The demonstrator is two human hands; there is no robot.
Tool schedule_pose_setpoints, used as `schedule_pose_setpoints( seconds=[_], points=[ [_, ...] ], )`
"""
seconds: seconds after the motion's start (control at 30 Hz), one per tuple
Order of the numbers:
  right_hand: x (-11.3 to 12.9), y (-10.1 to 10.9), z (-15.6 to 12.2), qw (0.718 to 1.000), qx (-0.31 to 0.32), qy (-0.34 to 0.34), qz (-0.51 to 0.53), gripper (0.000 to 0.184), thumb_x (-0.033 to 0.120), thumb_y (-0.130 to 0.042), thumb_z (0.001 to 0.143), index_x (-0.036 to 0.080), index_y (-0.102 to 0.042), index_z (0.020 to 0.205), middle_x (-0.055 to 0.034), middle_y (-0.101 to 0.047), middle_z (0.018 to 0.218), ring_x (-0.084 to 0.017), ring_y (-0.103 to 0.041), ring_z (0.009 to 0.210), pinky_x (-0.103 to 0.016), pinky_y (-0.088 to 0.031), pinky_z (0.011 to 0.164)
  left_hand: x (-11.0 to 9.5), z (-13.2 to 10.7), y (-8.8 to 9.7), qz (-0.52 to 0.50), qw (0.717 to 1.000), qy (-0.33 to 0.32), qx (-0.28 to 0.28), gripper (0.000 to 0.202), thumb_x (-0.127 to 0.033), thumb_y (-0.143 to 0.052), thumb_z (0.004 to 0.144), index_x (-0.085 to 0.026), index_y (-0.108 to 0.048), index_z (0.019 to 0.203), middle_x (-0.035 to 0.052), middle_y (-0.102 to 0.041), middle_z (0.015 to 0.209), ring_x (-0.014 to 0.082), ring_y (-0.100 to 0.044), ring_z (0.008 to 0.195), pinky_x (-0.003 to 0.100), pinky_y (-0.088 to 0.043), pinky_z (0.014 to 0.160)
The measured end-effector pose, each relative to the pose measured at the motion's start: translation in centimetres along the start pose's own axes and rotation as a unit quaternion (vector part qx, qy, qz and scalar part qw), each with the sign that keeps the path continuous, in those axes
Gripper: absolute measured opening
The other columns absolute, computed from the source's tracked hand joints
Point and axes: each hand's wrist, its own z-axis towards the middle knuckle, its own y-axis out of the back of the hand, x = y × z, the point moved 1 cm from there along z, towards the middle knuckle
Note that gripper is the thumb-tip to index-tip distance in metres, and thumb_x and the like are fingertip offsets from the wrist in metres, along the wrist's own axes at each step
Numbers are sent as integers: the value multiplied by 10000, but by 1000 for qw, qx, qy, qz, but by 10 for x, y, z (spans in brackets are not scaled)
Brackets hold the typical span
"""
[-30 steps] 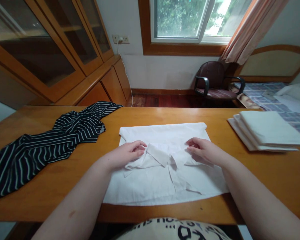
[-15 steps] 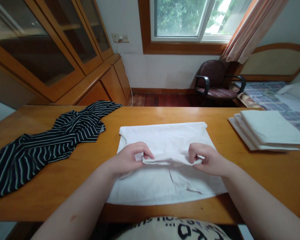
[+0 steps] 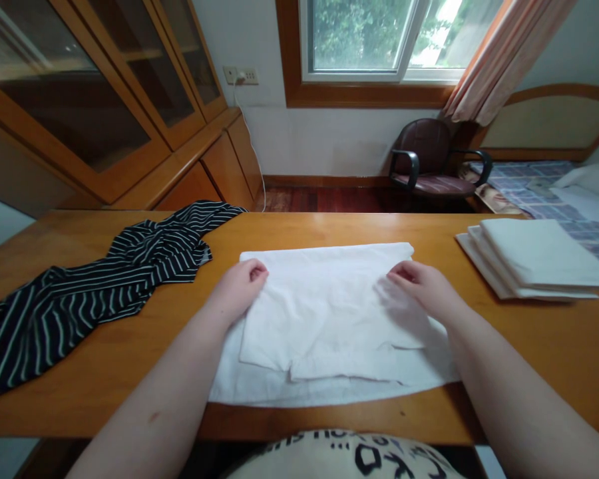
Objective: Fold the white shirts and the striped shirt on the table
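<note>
A white garment [image 3: 329,313] lies flat on the wooden table [image 3: 529,352] in front of me, with its upper layer folded over toward the far edge. My left hand [image 3: 238,287] rests on the fold's far left corner, fingers curled onto the cloth. At the far right corner, my right hand [image 3: 422,286] pinches the fabric with its fingertips. Both forearms reach in from the near edge.
A black-and-white striped garment [image 3: 90,286] sprawls across the table's left side. A stack of folded white cloths [image 3: 534,266] sits at the right. Beyond the table are a wooden glass-door cabinet [image 3: 104,100], a dark office chair [image 3: 429,166] and a bed [image 3: 569,193].
Both hands lifted the collar end of the white garment and carried it away from me, laying it over toward the far edge; the collar is now hidden under the fold.
</note>
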Motion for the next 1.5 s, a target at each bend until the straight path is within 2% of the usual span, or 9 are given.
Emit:
schedule_pose_setpoints(
  seconds=[0.1, 0.23, 0.4, 0.73, 0.97, 1.1, 1.23, 1.37, 1.5],
  points=[
    [-28, 5, 19, 986, -114, -99, -74, 294, 462, -539, 822, 189, -649, 823, -74, -675, 791, -213, -594, 724, -295, -389, 612, 20, 13, 6, 103, 984, 74, -123, 269, -392, -541, 792, -174, -623, 926, 118, -645, 924, 277, -600, 895, 349, -447, 780],
    [-59, -6, 39, 976, -149, -159, -23, 334, 441, -569, 807, 148, -650, 944, -108, -687, 896, -204, -615, 746, -295, -431, 636, 32, 20, 3, 107, 978, 161, -85, 422, -412, -512, 821, -146, -577, 1142, 103, -673, 931, 272, -621, 919, 349, -459, 786],
    [-77, -21, 52, 948, -206, -137, 202, 630, 384, -618, 759, 164, -452, 1325, -135, -593, 1210, -175, -634, 798, -247, -482, 540, 43, 24, 0, 79, 983, 155, -62, 623, -436, -502, 834, -237, -381, 1412, 30, -691, 840, 222, -654, 775, 320, -467, 707],
    [-82, -21, 59, 917, -204, -163, 300, 280, 242, -580, 750, 162, -684, 997, -30, -639, 711, -107, -572, 559, -191, -452, 461, 66, 41, 0, -88, 977, 167, -99, 378, -269, -614, 755, -180, -577, 1120, 15, -678, 779, 158, -644, 651, 297, -508, 710],
    [-86, -20, 59, 912, -222, -148, 312, 248, 263, -613, 730, 137, -706, 923, -79, -714, 816, -176, -671, 747, -300, -543, 729, 77, 50, -5, -271, 934, 145, -182, 196, -189, -614, 739, -182, -578, 931, 7, -644, 749, 126, -647, 637, 277, -546, 685],
    [-86, -19, 58, 946, -221, -121, 203, 318, 318, -619, 706, 132, -717, 945, -100, -725, 908, -232, -665, 876, -378, -503, 852, 76, 48, -3, -134, 970, 144, -142, 154, -225, -597, 752, -180, -636, 894, 47, -686, 825, 175, -666, 760, 330, -536, 791],
    [-85, -18, 58, 964, -226, -77, 120, 324, 340, -568, 730, 134, -732, 919, -111, -709, 1026, -257, -625, 1014, -401, -432, 960, 52, 36, 2, 67, 980, 11, -187, 248, -309, -512, 832, -180, -686, 952, 97, -670, 1065, 239, -598, 1062, 385, -435, 992],
    [-83, -18, 57, 970, -224, -54, 75, 334, 361, -563, 738, 134, -739, 907, -118, -692, 1079, -271, -595, 1076, -406, -401, 996, 25, 24, -14, 109, 982, -130, -87, 423, -405, -409, 901, -172, -629, 1177, 101, -541, 1343, 236, -471, 1257, 392, -328, 1097],
    [-81, -18, 56, 964, -229, -79, 108, 335, 355, -554, 739, 136, -735, 916, -112, -701, 1056, -264, -611, 1046, -399, -416, 978, 22, 22, -36, 146, 977, -138, 71, 574, -467, -338, 923, -160, -433, 1398, 107, -321, 1517, 245, -262, 1405, 418, -225, 1144]
  ],
)
